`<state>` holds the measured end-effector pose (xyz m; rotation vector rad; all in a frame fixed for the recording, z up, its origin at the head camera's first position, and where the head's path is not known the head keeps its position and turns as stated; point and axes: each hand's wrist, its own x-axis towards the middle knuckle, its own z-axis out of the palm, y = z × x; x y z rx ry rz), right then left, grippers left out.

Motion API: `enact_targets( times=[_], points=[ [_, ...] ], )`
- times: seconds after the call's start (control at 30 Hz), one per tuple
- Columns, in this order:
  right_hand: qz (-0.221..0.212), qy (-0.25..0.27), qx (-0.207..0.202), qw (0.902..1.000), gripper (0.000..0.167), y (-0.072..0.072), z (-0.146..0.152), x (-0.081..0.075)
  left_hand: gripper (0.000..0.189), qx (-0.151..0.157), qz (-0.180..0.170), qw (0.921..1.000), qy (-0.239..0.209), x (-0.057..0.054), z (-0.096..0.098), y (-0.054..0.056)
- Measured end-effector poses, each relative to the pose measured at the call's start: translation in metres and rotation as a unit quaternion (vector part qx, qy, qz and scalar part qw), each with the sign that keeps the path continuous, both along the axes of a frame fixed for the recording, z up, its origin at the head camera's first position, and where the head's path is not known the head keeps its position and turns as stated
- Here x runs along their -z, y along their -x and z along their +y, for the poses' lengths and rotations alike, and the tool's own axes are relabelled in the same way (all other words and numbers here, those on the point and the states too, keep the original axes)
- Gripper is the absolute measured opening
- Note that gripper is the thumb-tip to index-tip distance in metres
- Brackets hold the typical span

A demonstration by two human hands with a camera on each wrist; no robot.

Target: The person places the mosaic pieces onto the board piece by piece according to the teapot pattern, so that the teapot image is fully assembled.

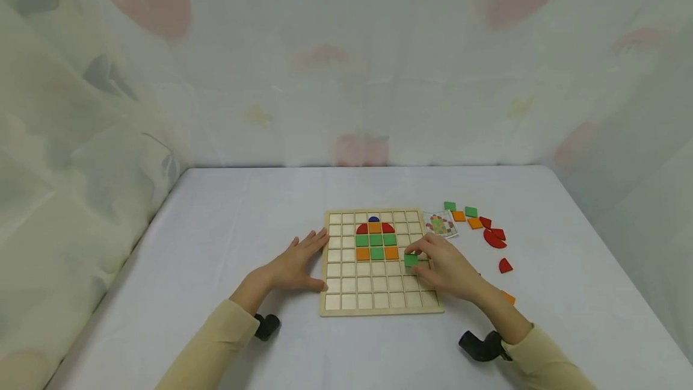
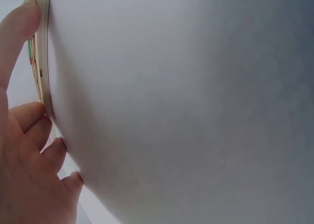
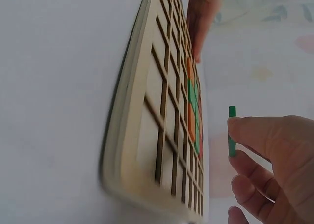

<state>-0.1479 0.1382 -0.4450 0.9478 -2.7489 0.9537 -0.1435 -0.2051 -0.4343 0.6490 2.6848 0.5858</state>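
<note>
My right hand [image 1: 445,262] pinches a green square tile [image 1: 411,260] between thumb and fingers. In the right wrist view that green tile [image 3: 232,131] shows edge-on, held above the board's surface. The wooden grid board [image 1: 349,301] lies flat on the table. Set in its cells are green, orange and red tiles, with a blue piece [image 1: 373,219] at the top. My left hand [image 1: 295,263] rests along the board's left edge with fingers spread. In the left wrist view the thumb and a fingertip of the left hand [image 2: 37,170] touch the board's side [image 2: 43,62].
A printed pattern card [image 1: 440,224] lies beside the board's upper right. Loose green tiles [image 1: 471,212], orange tiles [image 1: 474,223] and red curved pieces [image 1: 494,239] are scattered right of it. Another orange piece [image 1: 508,298] lies partly behind the right forearm. White cloth covers the table [image 1: 243,209].
</note>
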Motion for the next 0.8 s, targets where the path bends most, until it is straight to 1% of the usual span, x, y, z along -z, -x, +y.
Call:
enact_targets(
  times=[0.13,0.3,0.53,0.8],
  points=[
    [0.001,0.02,-0.017,0.9997,0.029,0.001,-0.017,0.001,0.101,0.0,0.0,1.0,-0.003,0.001,0.0,0.0],
    [0.006,0.026,-0.023,0.9994,0.026,0.003,-0.036,0.001,0.102,-0.001,0.0,1.0,0.0,0.003,-0.001,0.001],
    [0.012,-0.013,-0.032,0.9993,0.025,0.001,-0.06,0.002,0.102,-0.005,-0.004,1.0,0.001,0.003,-0.001,0.002],
    [0.024,-0.047,-0.041,0.9977,0.024,0.001,-0.077,0.006,0.102,-0.008,-0.004,1.0,0.001,0.0,0.0,0.0]
  ],
)
